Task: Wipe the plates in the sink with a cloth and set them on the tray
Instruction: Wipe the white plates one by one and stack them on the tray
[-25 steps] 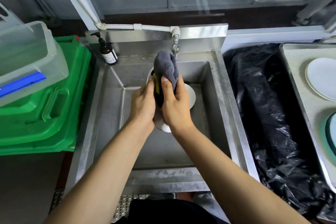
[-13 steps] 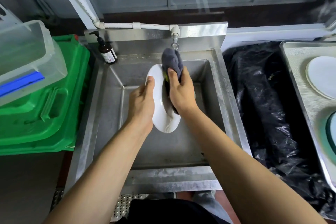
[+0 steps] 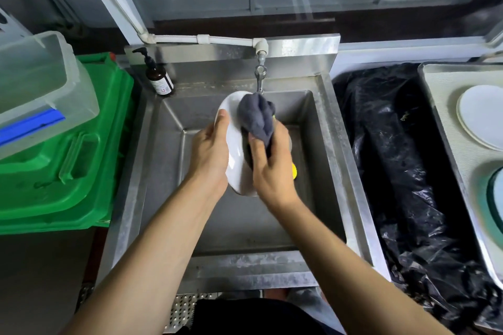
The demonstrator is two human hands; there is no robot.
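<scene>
Change: half a second ago the right hand pressed the cloth against the plate's right side with the cloth bunched high under the tap; now the cloth lies over the plate's upper right rim and the right hand sits lower on it. The plate stays on edge above the sink.
Left hand: left hand [image 3: 211,151] grips the white plate [image 3: 234,144] from the left, thumb laid up along its rim, fingers behind it and hidden.
Right hand: right hand [image 3: 272,163] grips the grey cloth [image 3: 257,117], fingers curled round it, pressing it to the plate's face; a bit of yellow [image 3: 294,170] shows past the knuckles, too hidden to name.
Plate: held tilted on edge over the middle of the sink [image 3: 326,144], just below the tap [image 3: 260,76], clear of the basin floor.
Tray: tray [image 3: 446,122] at the right edge of the view, carrying a white plate [image 3: 481,115] and a green-rimmed plate [image 3: 495,193], partly cut off.
Between sink and tray: black plastic bag [image 3: 394,158].
Sink's back left corner: brown pump bottle [image 3: 159,77] with a white label; its print is too small to read.
Left of sink: green crate [image 3: 68,158] with a clear plastic tub [image 3: 40,76] on it.
</scene>
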